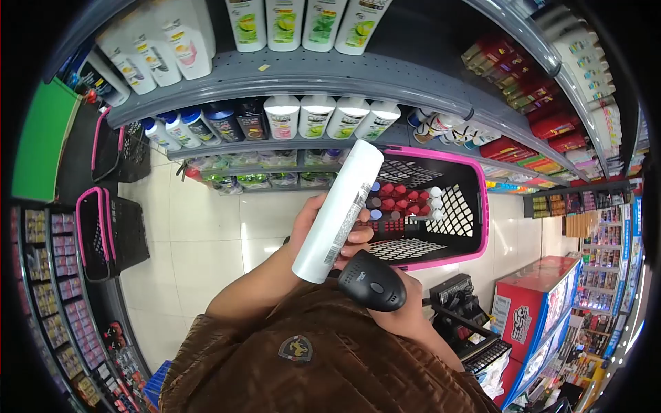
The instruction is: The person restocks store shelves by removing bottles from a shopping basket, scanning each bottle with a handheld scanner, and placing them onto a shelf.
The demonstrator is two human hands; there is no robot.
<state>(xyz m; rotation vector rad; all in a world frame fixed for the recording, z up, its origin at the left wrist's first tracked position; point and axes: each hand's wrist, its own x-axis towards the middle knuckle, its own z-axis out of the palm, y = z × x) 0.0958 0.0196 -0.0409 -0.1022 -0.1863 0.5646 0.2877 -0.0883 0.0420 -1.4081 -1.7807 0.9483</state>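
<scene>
My left hand (306, 221) is wrapped around a white shampoo-style bottle (341, 210), tilted with its upper end leaning right. Printed text and a barcode show along the side of the bottle that faces right. Just below, my right hand (412, 297) grips a black handheld barcode scanner (372, 281), its head close to the bottle's lower end. Most of the right hand's fingers are hidden behind the scanner. Beyond both hands stands a black shopping basket with a pink rim (482, 206), holding several bottles with red, white and bluish caps (406, 199).
Ahead is a grey shelf (289, 72) with rows of shampoo bottles (300, 117). Two more black baskets with pink handles (124, 237) stand at left. A red and blue display cabinet (530, 316) is at right, near a black rack (458, 303). The floor (200, 255) is tiled.
</scene>
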